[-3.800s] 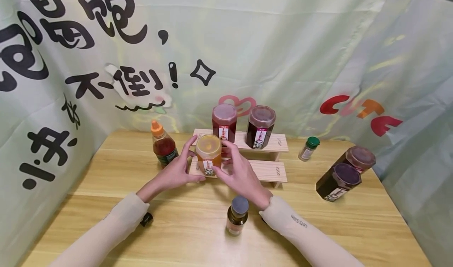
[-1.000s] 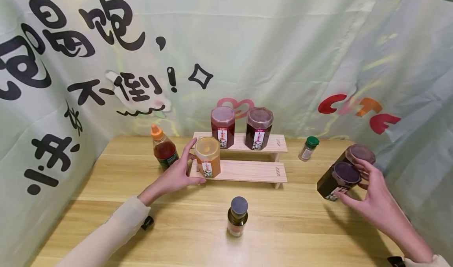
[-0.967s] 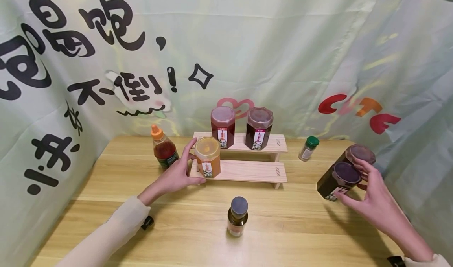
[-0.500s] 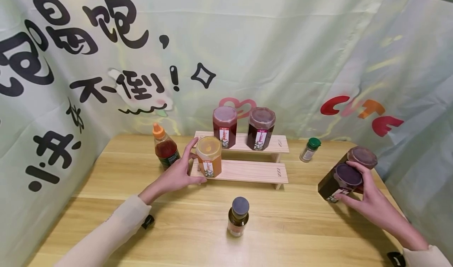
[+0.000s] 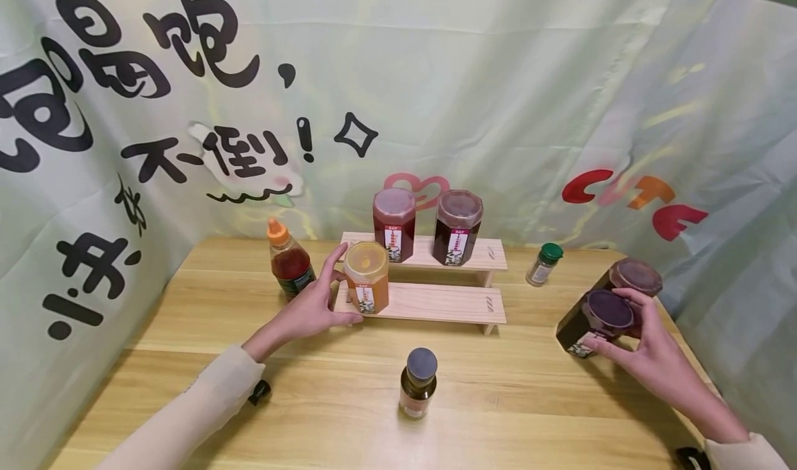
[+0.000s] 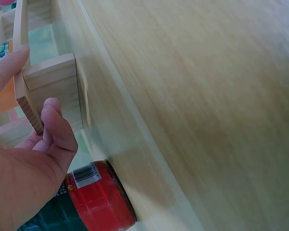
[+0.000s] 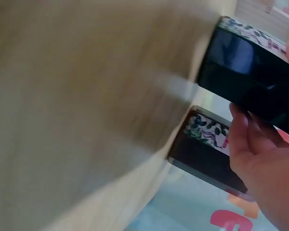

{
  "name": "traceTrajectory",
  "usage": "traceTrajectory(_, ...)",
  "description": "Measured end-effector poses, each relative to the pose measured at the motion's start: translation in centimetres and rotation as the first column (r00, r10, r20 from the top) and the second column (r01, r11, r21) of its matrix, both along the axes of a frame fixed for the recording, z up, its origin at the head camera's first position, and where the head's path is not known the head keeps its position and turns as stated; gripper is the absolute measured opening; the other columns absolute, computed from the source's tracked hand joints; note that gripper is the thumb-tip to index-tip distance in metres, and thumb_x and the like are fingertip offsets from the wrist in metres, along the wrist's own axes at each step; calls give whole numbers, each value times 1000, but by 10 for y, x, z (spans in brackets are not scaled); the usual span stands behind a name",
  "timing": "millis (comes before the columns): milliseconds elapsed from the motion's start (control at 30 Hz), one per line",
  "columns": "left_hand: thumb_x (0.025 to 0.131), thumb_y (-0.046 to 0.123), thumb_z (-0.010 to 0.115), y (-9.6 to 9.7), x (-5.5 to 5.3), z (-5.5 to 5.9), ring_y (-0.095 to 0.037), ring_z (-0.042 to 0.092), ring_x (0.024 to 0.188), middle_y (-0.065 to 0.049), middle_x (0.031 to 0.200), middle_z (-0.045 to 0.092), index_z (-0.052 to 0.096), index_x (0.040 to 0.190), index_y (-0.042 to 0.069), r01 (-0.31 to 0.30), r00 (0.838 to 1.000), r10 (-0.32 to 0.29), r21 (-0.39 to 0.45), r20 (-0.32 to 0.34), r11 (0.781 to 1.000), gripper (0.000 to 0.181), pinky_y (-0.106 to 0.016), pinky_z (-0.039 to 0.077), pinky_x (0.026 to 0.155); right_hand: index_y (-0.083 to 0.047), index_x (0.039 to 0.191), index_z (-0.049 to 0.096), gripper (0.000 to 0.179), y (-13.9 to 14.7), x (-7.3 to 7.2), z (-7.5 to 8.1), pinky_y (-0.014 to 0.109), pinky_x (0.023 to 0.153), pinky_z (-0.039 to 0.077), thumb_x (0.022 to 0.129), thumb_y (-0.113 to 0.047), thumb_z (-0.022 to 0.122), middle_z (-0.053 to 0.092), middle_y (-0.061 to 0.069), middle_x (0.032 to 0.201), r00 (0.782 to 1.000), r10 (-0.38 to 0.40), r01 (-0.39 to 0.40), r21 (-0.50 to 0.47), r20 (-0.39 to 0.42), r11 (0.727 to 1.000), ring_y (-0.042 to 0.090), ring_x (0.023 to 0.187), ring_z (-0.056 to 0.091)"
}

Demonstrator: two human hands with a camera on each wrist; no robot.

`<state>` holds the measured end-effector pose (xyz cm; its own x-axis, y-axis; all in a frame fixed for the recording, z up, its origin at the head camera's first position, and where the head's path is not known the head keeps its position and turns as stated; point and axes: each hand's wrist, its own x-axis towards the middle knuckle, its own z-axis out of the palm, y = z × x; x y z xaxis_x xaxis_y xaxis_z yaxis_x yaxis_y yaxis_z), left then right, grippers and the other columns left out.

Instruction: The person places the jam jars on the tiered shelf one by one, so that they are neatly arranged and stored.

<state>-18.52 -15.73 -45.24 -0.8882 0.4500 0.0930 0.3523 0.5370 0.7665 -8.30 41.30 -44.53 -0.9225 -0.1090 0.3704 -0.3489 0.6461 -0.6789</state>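
Note:
An orange octagonal jar (image 5: 367,279) with a yellow lid stands at the left end of the lower wooden shelf (image 5: 445,300). My left hand (image 5: 305,311) curves loosely along its left side, fingers at the jar and thumb by the shelf's front edge. The left wrist view shows the hand (image 6: 33,163) beside the shelf's end panel (image 6: 60,86), little finger curled with nothing in it. At the right, my right hand (image 5: 647,342) grips a dark octagonal jar (image 5: 591,324), thumb in front and fingers behind. A second dark jar (image 7: 204,159) stands just behind it.
On the upper shelf (image 5: 423,248) stand a red jar (image 5: 394,228) and a dark purple jar (image 5: 457,228). A sauce bottle (image 5: 291,262) with an orange cap is near my left hand. A small brown bottle (image 5: 417,387) stands in front, a green-capped shaker (image 5: 544,266) behind right.
My right hand has left the orange jar, gone right to the front dark jar, and its fingers have closed further round it. My left hand has stayed by the orange jar.

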Motion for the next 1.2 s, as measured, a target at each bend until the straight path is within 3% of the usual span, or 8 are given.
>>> traceTrajectory(233, 86, 38, 97, -1, 0, -1, -19, 69, 78, -24, 151, 59, -4, 175, 35, -5, 1000, 5, -3, -5, 1000, 135, -47, 50, 79, 4, 158, 26, 103, -6, 6, 0, 6, 84, 46, 81, 7, 94, 58, 11, 119, 998, -55, 55, 11, 2, 998, -10, 106, 56)
traceTrajectory(333, 86, 39, 97, -2, 1, -1, -20, 70, 86, -24, 151, 59, -4, 175, 35, -12, 1000, 12, -7, -7, 1000, 135, -48, 51, 81, 3, 157, 28, 103, -9, 8, 1, 7, 84, 46, 79, 6, 96, 61, 6, 116, 998, -64, 64, 16, -6, 998, -9, 103, 58)
traceTrajectory(533, 86, 38, 97, -2, 1, 0, -19, 67, 76, -25, 151, 59, -4, 175, 36, -10, 1000, 10, 1, 3, 1000, 136, -46, 50, 76, 3, 157, 32, 105, -21, 14, 8, 7, 85, 46, 76, 7, 97, 62, -11, 116, 997, -74, 73, -5, -34, 997, -7, 103, 59)
traceTrajectory(800, 85, 36, 98, -1, 1, 0, -19, 60, 64, -26, 149, 60, -4, 175, 37, -9, 1000, 9, 8, 7, 1000, 136, -43, 49, 68, -2, 159, 34, 105, -39, 20, 21, 8, 85, 45, 76, 3, 99, 61, -5, 119, 995, -92, 92, -6, -37, 996, -4, 104, 59)
traceTrajectory(1033, 86, 36, 98, -1, 1, 0, -18, 67, 76, -26, 149, 60, -3, 175, 37, -5, 1000, 5, 4, -9, 1000, 135, -44, 50, 73, -8, 161, 37, 108, -59, 20, 30, 9, 89, 44, 74, 7, 99, 62, -7, 124, 996, -59, 57, -39, -60, 998, 1, 105, 61)
traceTrajectory(1200, 86, 35, 98, 0, 0, 1, -18, 58, 63, -26, 148, 60, -3, 175, 37, -5, 1000, 5, 10, 3, 1000, 135, -42, 49, 64, -9, 162, 38, 109, -77, 19, 37, 11, 92, 44, 74, 7, 99, 63, -6, 129, 998, -15, 12, -45, -58, 999, 2, 110, 61)
